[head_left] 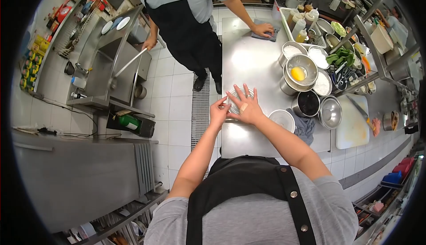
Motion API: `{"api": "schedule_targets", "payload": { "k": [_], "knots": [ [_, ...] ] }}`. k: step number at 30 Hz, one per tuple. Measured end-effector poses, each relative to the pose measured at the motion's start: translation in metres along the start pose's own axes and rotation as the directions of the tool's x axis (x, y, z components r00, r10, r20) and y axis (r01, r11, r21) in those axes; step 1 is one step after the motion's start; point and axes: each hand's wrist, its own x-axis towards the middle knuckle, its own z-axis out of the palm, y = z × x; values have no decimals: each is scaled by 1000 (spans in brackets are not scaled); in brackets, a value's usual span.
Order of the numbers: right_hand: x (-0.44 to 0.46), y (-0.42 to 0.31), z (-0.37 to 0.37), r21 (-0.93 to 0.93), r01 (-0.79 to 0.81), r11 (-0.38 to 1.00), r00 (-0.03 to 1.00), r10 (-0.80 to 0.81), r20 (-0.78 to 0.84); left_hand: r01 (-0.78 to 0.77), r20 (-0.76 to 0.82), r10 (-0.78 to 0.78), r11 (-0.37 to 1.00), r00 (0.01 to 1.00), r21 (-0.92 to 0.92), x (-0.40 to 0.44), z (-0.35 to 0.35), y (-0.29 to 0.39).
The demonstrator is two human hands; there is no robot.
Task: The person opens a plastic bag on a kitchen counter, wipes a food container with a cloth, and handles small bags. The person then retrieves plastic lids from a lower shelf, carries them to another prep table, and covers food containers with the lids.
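A round, clear container or lid (234, 107) lies at the left edge of the steel table (248, 143), largely covered by my hands. My right hand (248, 108) rests palm down over it with the fingers spread; a plaster sticks to its back. At the container's left side, the bent fingers of my left hand (218, 112) grip the rim. A white round lid or plate (282, 120) lies just right of my right wrist. Farther right stands a metal bowl (306, 63) with egg yolk (298, 73) in it.
Across the table a co-worker (184, 18) presses a grey cloth (268, 34) and holds a long handle over the sink (106, 60). Bowls of white powder (322, 83), a dark pot (307, 103), a squeeze-bottle tray (288, 27) and a chopping board (353, 131) with a knife (358, 108) crowd the right.
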Motion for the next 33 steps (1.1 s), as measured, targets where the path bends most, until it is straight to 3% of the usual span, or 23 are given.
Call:
{"api": "schedule_targets", "payload": {
  "k": [12,15,19,22,24,26,27,30,31,33],
  "knots": [
    [-9,0,-1,-6,6,1000,998,-6,-67,37,40,-37,999,999,-14,-2,2,-2],
    [-4,2,-9,-6,9,1000,1000,-9,17,55,48,-54,998,997,-24,-3,2,-2],
    [-10,9,-16,-14,78,997,997,-79,-23,84,68,-82,996,994,-24,-7,2,-1],
    [-18,11,-7,-13,117,993,992,-117,-51,116,57,-116,993,992,10,-15,3,-2],
    [-23,12,-3,5,129,992,991,-129,-44,-2,45,-7,980,999,200,-14,3,-8],
    [-23,13,-9,64,131,989,991,-131,-6,-109,47,98,918,994,380,-19,5,-1],
    [-22,14,-11,96,132,987,991,-134,15,-168,-32,210,858,977,485,-23,13,1],
    [-5,41,-9,488,50,872,999,-48,-17,-427,118,475,622,872,657,-19,33,19],
    [0,52,7,421,125,898,971,-24,-236,-445,219,399,661,890,605,-16,40,23],
    [3,73,10,493,2,870,987,77,-140,-447,343,302,420,889,790,-22,58,25]
  ]
}}
